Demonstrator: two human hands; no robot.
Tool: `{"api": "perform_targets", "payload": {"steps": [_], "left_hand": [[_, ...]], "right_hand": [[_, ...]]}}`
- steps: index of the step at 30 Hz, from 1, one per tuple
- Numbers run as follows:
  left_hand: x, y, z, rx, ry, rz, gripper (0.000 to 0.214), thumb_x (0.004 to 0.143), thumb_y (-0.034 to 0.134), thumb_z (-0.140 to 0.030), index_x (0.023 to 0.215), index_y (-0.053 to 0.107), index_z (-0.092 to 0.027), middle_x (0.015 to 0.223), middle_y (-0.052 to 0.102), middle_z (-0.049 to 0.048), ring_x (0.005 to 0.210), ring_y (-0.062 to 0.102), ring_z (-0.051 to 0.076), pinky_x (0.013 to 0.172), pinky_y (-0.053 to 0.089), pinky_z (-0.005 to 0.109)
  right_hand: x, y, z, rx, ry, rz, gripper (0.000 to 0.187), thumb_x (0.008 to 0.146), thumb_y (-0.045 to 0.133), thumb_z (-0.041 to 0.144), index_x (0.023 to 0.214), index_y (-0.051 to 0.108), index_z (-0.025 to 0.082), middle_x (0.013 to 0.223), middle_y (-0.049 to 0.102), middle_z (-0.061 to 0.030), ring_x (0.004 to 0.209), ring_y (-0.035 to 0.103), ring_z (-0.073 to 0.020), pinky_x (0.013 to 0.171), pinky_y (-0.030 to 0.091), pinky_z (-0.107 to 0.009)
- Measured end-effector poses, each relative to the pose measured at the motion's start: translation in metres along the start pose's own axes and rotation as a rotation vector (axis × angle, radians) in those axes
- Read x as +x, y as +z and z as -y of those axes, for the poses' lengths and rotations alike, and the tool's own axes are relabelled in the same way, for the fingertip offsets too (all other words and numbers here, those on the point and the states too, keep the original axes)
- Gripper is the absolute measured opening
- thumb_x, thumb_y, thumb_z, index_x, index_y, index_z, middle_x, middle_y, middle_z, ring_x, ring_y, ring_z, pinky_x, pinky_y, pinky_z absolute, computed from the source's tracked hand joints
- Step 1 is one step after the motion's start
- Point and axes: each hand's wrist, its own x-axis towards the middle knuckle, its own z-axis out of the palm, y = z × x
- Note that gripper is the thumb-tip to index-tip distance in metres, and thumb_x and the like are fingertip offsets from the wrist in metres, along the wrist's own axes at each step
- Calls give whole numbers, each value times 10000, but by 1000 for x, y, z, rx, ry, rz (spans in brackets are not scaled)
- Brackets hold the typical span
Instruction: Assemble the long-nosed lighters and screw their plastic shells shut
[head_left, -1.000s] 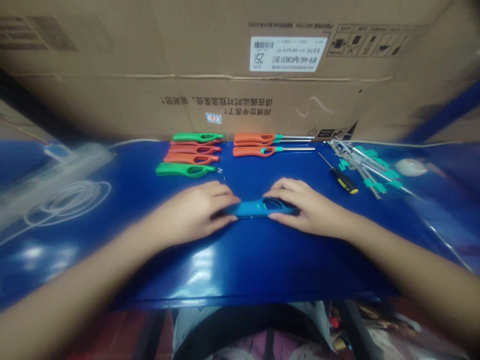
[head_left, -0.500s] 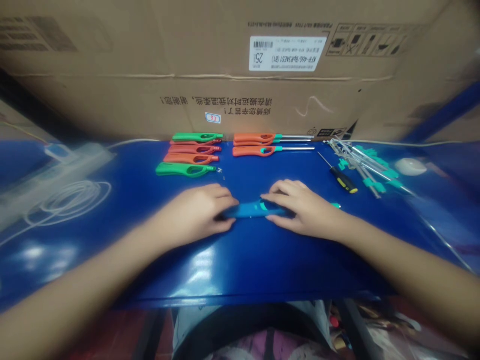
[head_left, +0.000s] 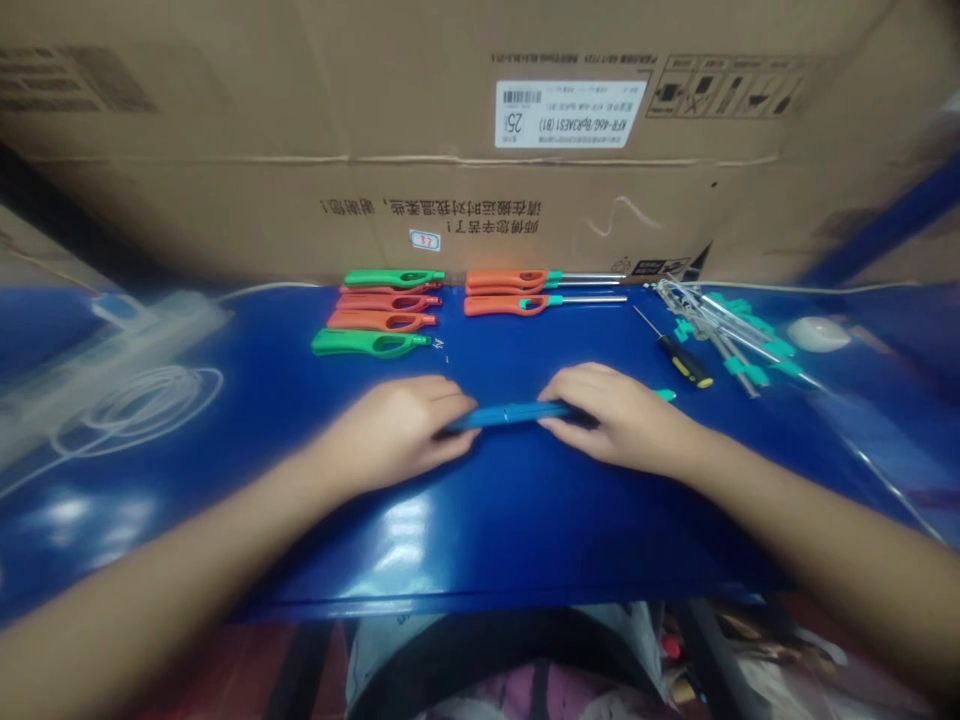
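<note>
A blue stick lighter (head_left: 510, 413) is held level between both hands, just above the blue table (head_left: 480, 540). Its narrow edge, with a seam along it, faces up at me. Thumb and fingers of my left hand (head_left: 409, 428) grip the left end. My right hand (head_left: 615, 415) is closed around the right end, covering it. A small teal tip (head_left: 665, 396) shows just behind the right hand; whether it belongs to the lighter is unclear.
Green and orange lighter handles (head_left: 382, 321) lie in a stack at the back, beside orange lighters with metal tubes (head_left: 510, 304). To the right are a screwdriver (head_left: 684, 362) and metal rods with teal parts (head_left: 742, 340). A coiled white cable (head_left: 154, 400) lies left. Cardboard (head_left: 247, 200) stands behind.
The blue lighter has been turned about its length, so its seamed edge faces up and the teal trigger no longer shows. Both hands keep hold of it.
</note>
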Motion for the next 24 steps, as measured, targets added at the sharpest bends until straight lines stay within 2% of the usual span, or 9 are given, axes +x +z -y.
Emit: {"api": "perform_targets", "payload": {"steps": [4, 9, 17, 20, 24], "left_hand": [[0, 3, 0, -81, -7, -15, 288, 1004, 537, -384, 1077, 717, -171, 939, 704, 66, 855, 663, 192, 790, 530, 308], [0, 5, -4, -149, 13, -45, 293, 1015, 516, -360, 1055, 720, -154, 897, 699, 82, 833, 653, 194, 777, 526, 307], [-1, 5, -8, -61, 15, -68, 295, 1015, 496, -339, 1046, 711, -139, 890, 696, 90, 836, 655, 210, 761, 525, 319], [1, 6, -10, -45, -51, -52, 305, 1022, 470, -361, 1078, 678, -145, 955, 692, 92, 881, 658, 222, 778, 526, 328], [4, 11, -11, -171, -135, -54, 332, 999, 514, -355, 1275, 574, -181, 1170, 664, 84, 1008, 661, 215, 873, 533, 330]], "right_hand": [[-1, -1, 1, 2, -7, -8, 151, 988, 569, 321, 1010, 629, 184, 936, 696, -58, 869, 625, -207, 852, 469, -349], [-2, -2, 2, -48, -16, -36, 155, 990, 557, 317, 959, 630, 184, 883, 698, -60, 805, 622, -208, 793, 456, -345], [-2, -2, 4, -110, -22, -19, 161, 988, 547, 322, 937, 625, 191, 855, 691, -45, 771, 612, -201, 786, 432, -342], [-1, -2, 3, -140, 3, -52, 179, 989, 546, 334, 944, 631, 184, 858, 707, -53, 769, 636, -205, 777, 433, -344], [-1, 2, 5, -201, 47, -112, 207, 1001, 522, 322, 986, 656, 164, 910, 747, -84, 817, 681, -229, 802, 446, -363]]}}
